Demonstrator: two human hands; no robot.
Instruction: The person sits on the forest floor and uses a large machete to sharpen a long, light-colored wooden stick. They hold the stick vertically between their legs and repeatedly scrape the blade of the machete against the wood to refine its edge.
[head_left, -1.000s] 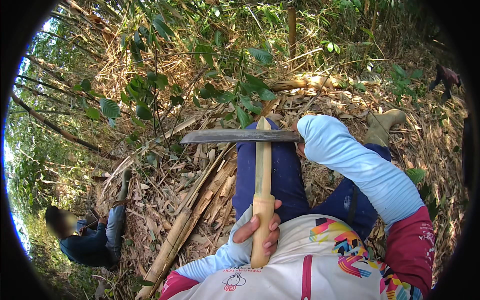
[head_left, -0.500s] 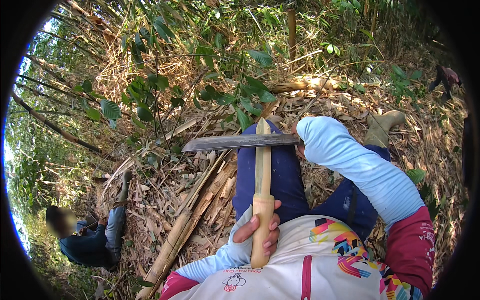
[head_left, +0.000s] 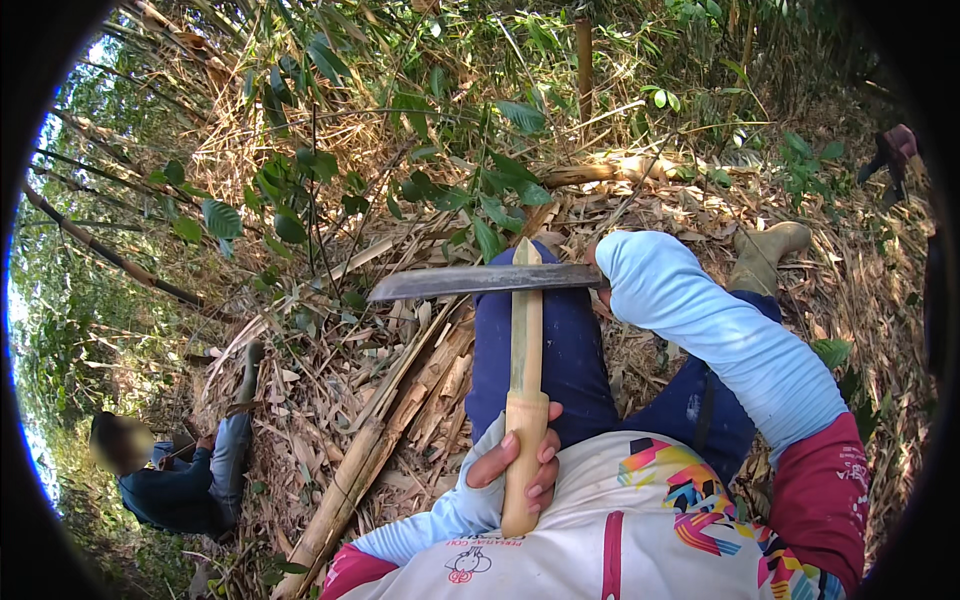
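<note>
Gripping bamboo stick upright, left hand fingers wrapped round it, right hand hidden, blade across tip

The scene is outdoors on a slope in a bamboo thicket under bright daylight. The ground is covered in dry tan leaves, husks and split strips. A thick fallen bamboo pole lies diagonally across the lower centre-left of the frame. Green leafy saplings fill the upper middle, with thin dark stems arching along the left edge. An upright bamboo stalk stands at top centre. Another person sits in the lower left. Blue sky shows at the far left rim.
</note>
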